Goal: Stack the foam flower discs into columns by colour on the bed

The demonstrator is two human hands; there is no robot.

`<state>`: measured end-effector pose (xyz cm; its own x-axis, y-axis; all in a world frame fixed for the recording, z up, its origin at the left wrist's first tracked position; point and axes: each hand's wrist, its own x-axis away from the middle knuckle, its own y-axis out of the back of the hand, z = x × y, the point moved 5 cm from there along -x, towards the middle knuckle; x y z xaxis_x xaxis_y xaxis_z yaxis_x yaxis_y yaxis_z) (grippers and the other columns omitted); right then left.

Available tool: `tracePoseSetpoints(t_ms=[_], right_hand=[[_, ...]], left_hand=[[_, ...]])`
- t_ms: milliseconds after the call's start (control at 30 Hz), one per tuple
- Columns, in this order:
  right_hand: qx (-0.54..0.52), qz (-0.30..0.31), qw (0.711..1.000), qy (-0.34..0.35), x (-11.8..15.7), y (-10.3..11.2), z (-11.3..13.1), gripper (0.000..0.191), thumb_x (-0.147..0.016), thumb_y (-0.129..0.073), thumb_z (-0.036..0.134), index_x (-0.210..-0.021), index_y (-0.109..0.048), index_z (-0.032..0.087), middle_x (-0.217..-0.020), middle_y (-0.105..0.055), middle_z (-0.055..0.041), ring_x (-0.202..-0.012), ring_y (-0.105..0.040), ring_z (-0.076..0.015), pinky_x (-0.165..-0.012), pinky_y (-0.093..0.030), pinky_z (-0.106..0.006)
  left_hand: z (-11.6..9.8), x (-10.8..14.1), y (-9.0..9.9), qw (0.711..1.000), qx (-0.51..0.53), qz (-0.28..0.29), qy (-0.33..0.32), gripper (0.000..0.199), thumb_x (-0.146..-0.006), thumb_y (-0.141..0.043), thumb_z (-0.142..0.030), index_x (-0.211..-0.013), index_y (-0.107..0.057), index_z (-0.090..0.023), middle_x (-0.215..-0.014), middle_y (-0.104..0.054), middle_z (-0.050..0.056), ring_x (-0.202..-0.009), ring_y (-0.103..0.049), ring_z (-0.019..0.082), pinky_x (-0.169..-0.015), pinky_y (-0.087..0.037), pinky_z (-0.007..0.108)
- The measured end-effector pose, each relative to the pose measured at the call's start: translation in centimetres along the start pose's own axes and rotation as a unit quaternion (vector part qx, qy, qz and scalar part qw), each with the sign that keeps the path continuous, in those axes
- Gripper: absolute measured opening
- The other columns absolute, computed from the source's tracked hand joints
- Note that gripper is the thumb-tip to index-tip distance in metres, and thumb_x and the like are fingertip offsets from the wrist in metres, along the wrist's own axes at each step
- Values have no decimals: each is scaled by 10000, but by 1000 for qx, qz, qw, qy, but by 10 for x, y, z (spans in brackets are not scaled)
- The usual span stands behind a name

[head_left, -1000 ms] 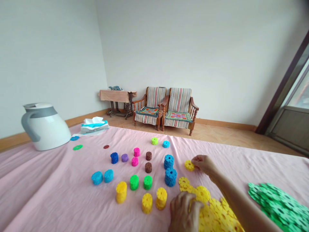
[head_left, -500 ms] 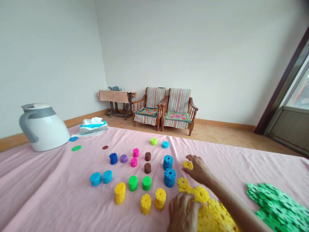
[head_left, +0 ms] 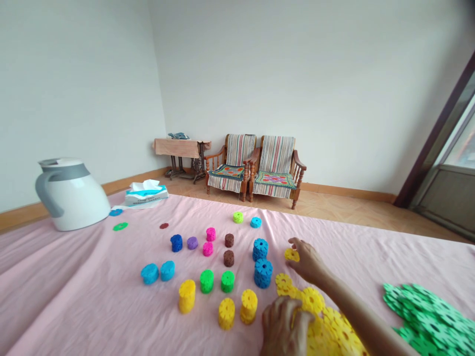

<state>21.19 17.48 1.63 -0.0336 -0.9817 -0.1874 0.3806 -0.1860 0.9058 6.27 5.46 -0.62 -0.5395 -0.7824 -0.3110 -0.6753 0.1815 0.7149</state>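
My right hand (head_left: 306, 260) has its fingers and thumb around a short stack of yellow foam discs (head_left: 292, 255) on the pink sheet. My left hand (head_left: 285, 326) lies curled on the edge of a loose heap of yellow foam discs (head_left: 326, 326), and its fingers hide part of the heap. Just left of my hands stand two blue disc stacks (head_left: 263, 273) and a yellow stack (head_left: 249, 306). Further left, several short stacks in green, brown, pink, purple and light blue stand in loose rows.
A pile of green foam discs (head_left: 426, 316) lies at the right on the pink bedsheet (head_left: 74, 282). A tilted white jug (head_left: 70, 195) and a tissue packet (head_left: 145, 194) sit at the far edge. Two wooden armchairs (head_left: 256, 168) stand beyond, on the floor.
My right hand's fingers have moved from the right side of the small yellow stack to over and around it. My left hand stays on the heap, and the view has shifted slightly.
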Motion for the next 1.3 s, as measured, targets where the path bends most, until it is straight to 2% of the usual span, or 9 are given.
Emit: tracePoseSetpoints(t_ms=[267,400,500,600,800,933,1033,1233,1300], right_hand=[[-7,12,1000,5,-3,1,3,504,-657,-615,174,-1154,-538,141,-1047,-656,-124,-1019,-598,-256,-870,-431,-337],[-18,14,1000,10,1,11,6,493,-671,-619,192,-1154,-543,125,-1054,-650,-135,-1007,-599,-241,-865,-435,-326],[-25,21,999,13,14,27,6,301,-714,-585,213,-1005,-611,144,-960,-670,-110,-909,-619,-212,-813,-453,-303],[-39,74,996,19,36,38,6,140,-699,-573,196,-822,-637,177,-837,-677,-69,-780,-619,-188,-720,-464,-287],[-49,136,989,20,73,41,8,268,-640,-571,151,-900,-630,180,-935,-634,-66,-850,-579,-196,-781,-440,-315],[-54,137,989,24,78,39,11,214,-642,-548,143,-848,-599,171,-902,-604,-61,-822,-563,-182,-774,-426,-312],[-65,119,990,28,78,42,10,181,-620,-561,141,-797,-567,176,-858,-596,-45,-780,-545,-169,-731,-413,-297],[-223,148,963,10,68,41,-6,56,-612,-561,152,-642,-530,188,-572,-505,43,-570,-456,-101,-552,-341,-234],[-288,111,951,-25,58,41,-14,52,-607,-596,203,-617,-548,185,-538,-498,51,-538,-439,-92,-526,-329,-229]], left_hand=[[-1,-3,0,998,40,33,35,478,-681,-479,-108,-1120,-583,-265,-1256,-522,47,-1224,-389,290,-1003,-310,477],[-3,-4,1,996,53,41,55,472,-696,-434,-92,-1107,-596,-259,-1257,-513,50,-1232,-373,275,-1011,-285,476],[-6,-4,3,996,59,47,53,415,-721,-495,-170,-1116,-591,-255,-1268,-502,59,-1238,-362,286,-1020,-267,465],[-11,-2,8,996,62,51,43,472,-662,-597,-245,-1134,-580,-233,-1275,-488,74,-1233,-359,307,-1036,-245,448],[-13,-1,14,996,60,67,28,585,-613,-639,-284,-1187,-552,-212,-1307,-455,81,-1261,-320,299,-1059,-206,408],[-9,-3,9,993,36,107,36,671,-574,-658,-312,-1221,-527,-192,-1344,-416,103,-1281,-277,329,-1068,-184,435],[-9,-4,9,994,30,104,35,660,-570,-635,-280,-1216,-523,-202,-1344,-413,89,-1276,-282,314,-1070,-182,421],[-8,-6,6,993,24,115,31,691,-541,-621,-248,-1222,-515,-215,-1332,-410,86,-1268,-277,326,-1061,-182,431],[-7,-7,6,993,28,113,31,695,-526,-640,-252,-1211,-522,-222,-1319,-420,84,-1258,-287,333,-1054,-190,435]])
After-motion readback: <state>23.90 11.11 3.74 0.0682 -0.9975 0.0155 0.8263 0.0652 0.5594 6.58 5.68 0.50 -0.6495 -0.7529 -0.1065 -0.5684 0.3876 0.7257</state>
